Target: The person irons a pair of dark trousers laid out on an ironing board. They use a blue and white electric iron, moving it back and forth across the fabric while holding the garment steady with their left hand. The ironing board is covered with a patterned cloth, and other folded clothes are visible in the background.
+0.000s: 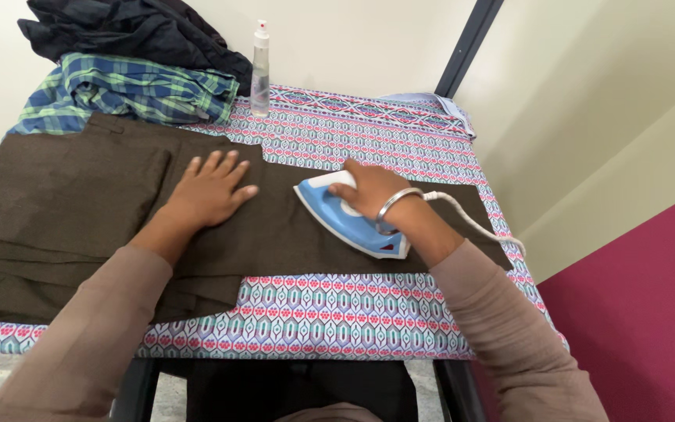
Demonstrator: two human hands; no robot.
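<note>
Brown trousers (pixel 119 211), iron (pixel 345 219) gripped, left hand (pixel 208 191) flat

patterned ironing table (pixel 337 312) | brown trousers (pixel 80 211) | plaid shirt (pixel 126 90) | spray bottle (pixel 260 70)

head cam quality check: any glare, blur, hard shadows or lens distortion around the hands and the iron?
Head view: light is soft and even, with only faint shadow under the left hand on the brown trousers. No glare on the blue and white iron under the right hand. Both hands look sharp, with no motion blur. Wide-angle bending shows at the patterned cover edges and the wall post.
</note>
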